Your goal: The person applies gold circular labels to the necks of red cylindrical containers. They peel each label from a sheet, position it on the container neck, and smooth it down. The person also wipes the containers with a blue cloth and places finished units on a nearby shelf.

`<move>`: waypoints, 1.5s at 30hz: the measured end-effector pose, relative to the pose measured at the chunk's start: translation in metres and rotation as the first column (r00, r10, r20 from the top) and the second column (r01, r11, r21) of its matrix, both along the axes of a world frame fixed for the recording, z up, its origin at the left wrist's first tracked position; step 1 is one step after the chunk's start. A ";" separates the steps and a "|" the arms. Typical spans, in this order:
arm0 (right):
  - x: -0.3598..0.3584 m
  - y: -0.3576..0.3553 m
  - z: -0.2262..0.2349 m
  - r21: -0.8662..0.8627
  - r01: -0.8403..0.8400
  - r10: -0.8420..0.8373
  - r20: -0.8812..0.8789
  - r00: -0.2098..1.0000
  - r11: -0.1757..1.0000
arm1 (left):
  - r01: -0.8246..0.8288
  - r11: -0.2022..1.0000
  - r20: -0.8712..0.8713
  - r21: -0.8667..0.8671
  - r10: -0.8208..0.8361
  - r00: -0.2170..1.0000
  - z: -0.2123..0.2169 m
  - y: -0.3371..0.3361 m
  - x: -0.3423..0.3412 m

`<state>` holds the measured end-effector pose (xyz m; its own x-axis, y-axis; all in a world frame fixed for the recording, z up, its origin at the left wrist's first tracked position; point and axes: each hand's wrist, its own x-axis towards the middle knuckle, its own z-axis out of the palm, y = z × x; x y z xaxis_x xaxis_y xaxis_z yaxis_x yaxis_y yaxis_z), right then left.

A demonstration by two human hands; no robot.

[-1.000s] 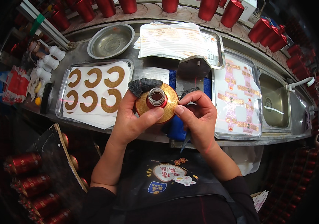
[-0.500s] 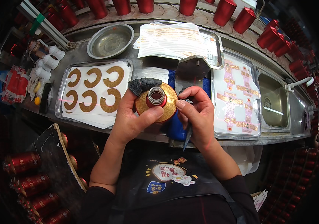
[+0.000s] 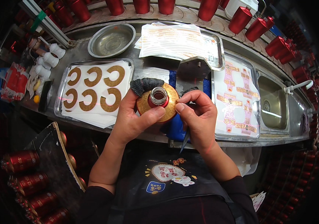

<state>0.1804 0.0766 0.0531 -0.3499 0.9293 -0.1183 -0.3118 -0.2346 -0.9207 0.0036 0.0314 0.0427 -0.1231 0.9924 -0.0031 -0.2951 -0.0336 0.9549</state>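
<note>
My left hand (image 3: 139, 118) is closed round a red bottle whose open neck (image 3: 158, 96), threaded and glassy, faces up at me. A gold ring-shaped label (image 3: 170, 110) lies around the neck on the bottle's shoulder. My left thumb presses on this label, and dark knitted fabric covers the fingers behind it. At the label's right edge, my right hand (image 3: 198, 121) has thumb and forefinger pinched together. Its other fingers are curled round a slim dark tool with a pointed blue-grey end (image 3: 184, 142). The tool's upper part is hidden in the hand.
Left stands a tray (image 3: 57, 106) with gold C-shaped labels (image 3: 88, 100); right, another tray (image 3: 238, 137) with pink-gold labels (image 3: 229, 99). Behind are a metal bowl (image 3: 103, 51), striped sheets (image 3: 172, 39), and a conveyor with red bottles (image 3: 208, 9). A sink (image 3: 275, 112) lies far right.
The red bottles on the conveyor have shifted to the right. Both hands keep their hold, with the bottle nearly still; the tool's pointed end has swung slightly left.
</note>
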 end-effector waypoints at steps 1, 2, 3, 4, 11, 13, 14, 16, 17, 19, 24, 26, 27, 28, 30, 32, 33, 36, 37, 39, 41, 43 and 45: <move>0.000 0.000 0.001 -0.002 -0.003 0.003 -0.015 1.000 1.000 | 0.000 1.000 -0.005 0.000 0.000 1.000 0.000 0.000 0.000; 0.000 -0.001 0.002 -0.003 -0.005 0.005 -0.030 1.000 1.000 | 0.008 1.000 -0.032 -0.014 -0.009 0.999 0.000 -0.001 0.000; 0.000 -0.002 0.004 0.083 0.005 -0.007 0.017 1.000 0.997 | 0.016 0.999 -0.059 -0.027 -0.018 0.998 0.000 -0.002 -0.001; 0.002 -0.003 0.007 0.170 0.011 -0.022 0.063 0.998 0.985 | 0.023 0.999 -0.085 -0.040 -0.027 0.996 0.000 -0.002 -0.001; 0.006 -0.012 0.024 0.244 0.001 -0.015 0.054 0.998 0.970 | 0.020 0.999 -0.040 0.034 -0.018 0.999 -0.002 -0.003 -0.004; 0.003 -0.012 0.023 0.219 0.010 -0.018 0.033 0.999 0.976 | 0.021 1.000 -0.062 0.013 -0.020 0.998 -0.003 -0.003 -0.003; 0.001 -0.011 0.022 0.248 0.023 -0.034 0.041 0.999 0.968 | 0.013 0.999 -0.066 0.051 -0.009 0.998 -0.003 -0.003 -0.002; -0.002 -0.008 0.017 0.328 0.034 -0.062 0.076 0.995 0.944 | -0.001 0.993 -0.074 0.122 0.010 0.997 -0.003 -0.002 -0.001; -0.002 -0.007 0.016 0.377 0.031 -0.075 0.103 0.992 0.926 | 0.005 0.994 -0.083 0.112 0.004 0.997 -0.002 -0.001 -0.001; -0.001 -0.006 0.012 0.403 -0.080 -0.009 0.216 0.976 0.912 | 0.030 0.993 -0.124 0.110 -0.016 0.992 0.001 0.002 -0.003; 0.002 -0.007 0.008 0.383 -0.005 -0.064 0.168 0.984 0.924 | 0.236 0.971 -0.190 0.047 -0.224 0.956 0.016 0.020 -0.020; 0.002 -0.007 0.008 0.359 -0.001 -0.057 0.151 0.987 0.934 | 0.292 0.957 -0.206 0.009 -0.283 0.937 0.021 0.027 -0.023; 0.003 -0.007 0.009 0.342 -0.025 -0.033 0.163 0.986 0.940 | 0.301 0.953 -0.247 0.016 -0.288 0.925 0.024 0.031 -0.024; 0.003 -0.006 0.009 0.323 -0.049 -0.009 0.176 0.984 0.945 | 0.326 0.945 -0.289 0.033 -0.303 0.908 0.026 0.034 -0.024; 0.003 -0.005 0.011 0.310 -0.047 -0.013 0.189 0.982 0.950 | 0.390 0.921 -0.215 0.010 -0.379 0.900 0.031 0.038 -0.026; 0.003 -0.004 0.012 0.286 -0.042 -0.012 0.184 0.983 0.957 | 0.425 0.905 -0.157 -0.018 -0.422 0.893 0.033 0.039 -0.026; 0.003 -0.004 0.012 0.268 -0.038 -0.009 0.171 0.985 0.963 | 0.422 0.906 -0.136 -0.042 -0.423 0.896 0.034 0.038 -0.026; 0.003 -0.003 0.012 0.264 -0.034 -0.012 0.170 0.985 0.964 | 0.388 0.919 -0.122 -0.069 -0.394 0.911 0.034 0.034 -0.026; 0.003 -0.003 0.012 0.269 -0.032 -0.016 0.174 0.985 0.962 | 0.359 0.932 -0.138 -0.054 -0.363 0.921 0.034 0.032 -0.026; 0.004 -0.003 0.011 0.281 -0.027 -0.022 0.172 0.985 0.959 | 0.288 0.958 -0.182 -0.004 -0.284 0.942 0.033 0.026 -0.024; 0.003 -0.002 0.009 0.285 -0.022 -0.030 0.176 0.984 0.958 | 0.177 0.984 -0.157 0.008 -0.173 0.972 0.031 0.017 -0.019; 0.002 -0.001 0.008 0.288 -0.021 -0.035 0.189 0.981 0.958 | 0.115 0.993 -0.183 -0.012 -0.115 0.976 0.029 0.009 -0.014; 0.000 -0.001 0.007 0.288 -0.006 -0.049 0.185 0.982 0.958 | 0.063 0.998 -0.174 -0.022 -0.066 0.982 0.026 0.004 -0.008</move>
